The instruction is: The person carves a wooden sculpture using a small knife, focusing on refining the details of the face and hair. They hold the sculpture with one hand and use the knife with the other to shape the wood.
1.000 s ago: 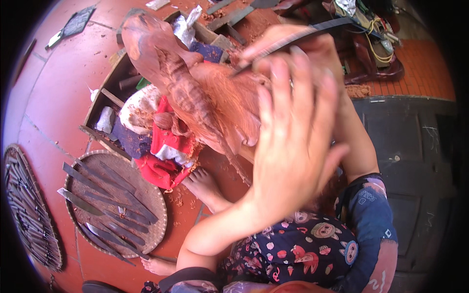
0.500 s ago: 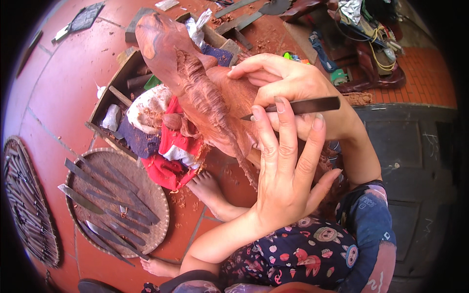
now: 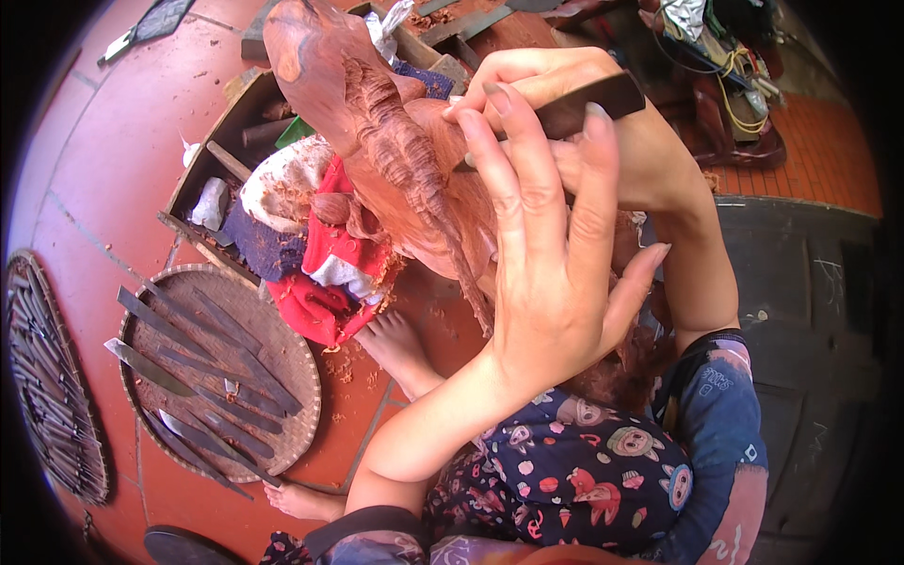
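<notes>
A reddish-brown wood carving leans across the middle, with a ridged, textured band running down its smooth body. My right hand is closed around a flat dark carving knife; its broad end sticks out at the upper right, and its narrow tip points left at the wood. My left hand lies in front of the knife with fingers stretched and spread, its fingertips at the blade and close to my right hand. It hides part of the knife and of the carving, so whether the tip touches the wood is hard to see.
A round woven tray with several flat blades lies at the left, and a longer basket of tools beyond it. A wooden box and red cloth sit behind the carving. My bare foot rests nearby among shavings.
Both hands have shifted up and away along the carving. The knife has tilted, its broad end rising. The view has shifted slightly.
</notes>
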A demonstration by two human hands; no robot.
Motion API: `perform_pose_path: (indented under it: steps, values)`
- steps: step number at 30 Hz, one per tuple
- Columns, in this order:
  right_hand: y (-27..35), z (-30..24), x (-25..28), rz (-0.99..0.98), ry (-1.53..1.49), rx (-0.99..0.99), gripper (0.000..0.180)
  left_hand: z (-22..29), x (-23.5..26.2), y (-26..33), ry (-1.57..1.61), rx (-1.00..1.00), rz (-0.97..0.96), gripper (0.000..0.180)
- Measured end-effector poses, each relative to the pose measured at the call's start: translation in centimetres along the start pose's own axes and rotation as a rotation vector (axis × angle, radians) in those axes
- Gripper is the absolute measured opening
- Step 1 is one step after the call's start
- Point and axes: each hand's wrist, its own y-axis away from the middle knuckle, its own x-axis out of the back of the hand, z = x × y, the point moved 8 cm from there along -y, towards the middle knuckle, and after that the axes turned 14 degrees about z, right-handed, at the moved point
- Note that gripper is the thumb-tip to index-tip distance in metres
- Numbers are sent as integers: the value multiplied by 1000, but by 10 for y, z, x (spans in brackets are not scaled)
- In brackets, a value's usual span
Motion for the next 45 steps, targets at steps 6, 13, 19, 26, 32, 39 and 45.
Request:
perform_pose_path:
  steps: [6, 13, 19, 26, 32, 39, 45]
  values:
    - [9, -8, -2, 129, -83, 122, 24, 0, 5, 6, 17, 22, -17, 97]
    - [13, -5, -2, 55, -17, 173, 23, -1, 3, 8, 43, 48, -72, 100]
    - [15, -1, 1, -36, 10, 124, 26, 4, -1, 6, 18, 29, -84, 101]
    - [5, 5, 7, 34, 24, 218, 28, -3, -7, -3, -76, -14, -97, 105]
    - [-4, 1, 6, -19, 0, 163, 32, -3, -4, -3, -85, -36, -87, 106]
    - [23, 10, 33, 174, -259, -61, 18, 44, -5, 45, 263, 171, -448, 91]
    - [41, 40, 54, 283, -609, -242, 18, 29, 9, 84, 340, 460, -644, 41]
